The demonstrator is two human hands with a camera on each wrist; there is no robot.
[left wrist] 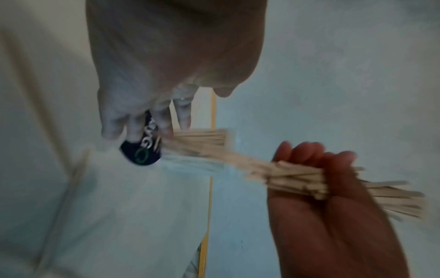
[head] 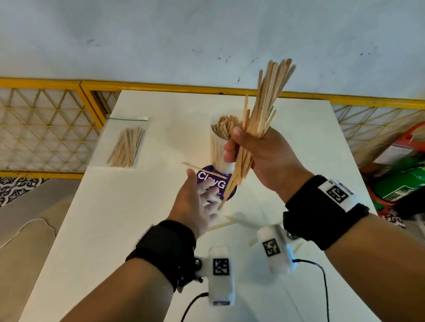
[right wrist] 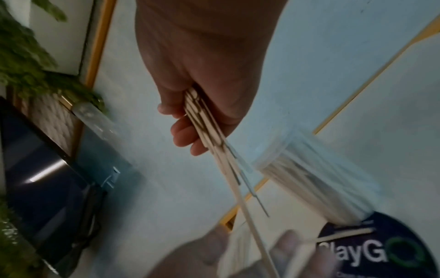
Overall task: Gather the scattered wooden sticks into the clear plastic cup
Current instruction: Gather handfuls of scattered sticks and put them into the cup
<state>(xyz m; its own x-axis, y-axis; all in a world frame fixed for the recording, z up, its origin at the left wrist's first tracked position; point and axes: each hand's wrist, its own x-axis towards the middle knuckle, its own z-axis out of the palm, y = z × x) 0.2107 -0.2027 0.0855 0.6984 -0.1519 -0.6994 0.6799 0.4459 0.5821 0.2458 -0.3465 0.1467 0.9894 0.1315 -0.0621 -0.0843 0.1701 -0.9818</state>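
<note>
The right hand (head: 263, 159) is clenched round a thick bundle of wooden sticks (head: 265, 101), held up off the surface (head: 122, 228). Just behind its knuckles stands the clear plastic cup (head: 221, 143), already packed with sticks. Below, the left hand (head: 198, 203) reaches in, fingers spread and relaxed, holding nothing.

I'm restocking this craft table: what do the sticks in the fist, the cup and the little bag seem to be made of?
Sticks in the right hand: pale, unfinished wood, flat and matte. Cup: clear, glossy plastic, as the sticks inside show through; purple printed label. Bag: thin clear plastic film, apparently with a green zip strip.
</note>
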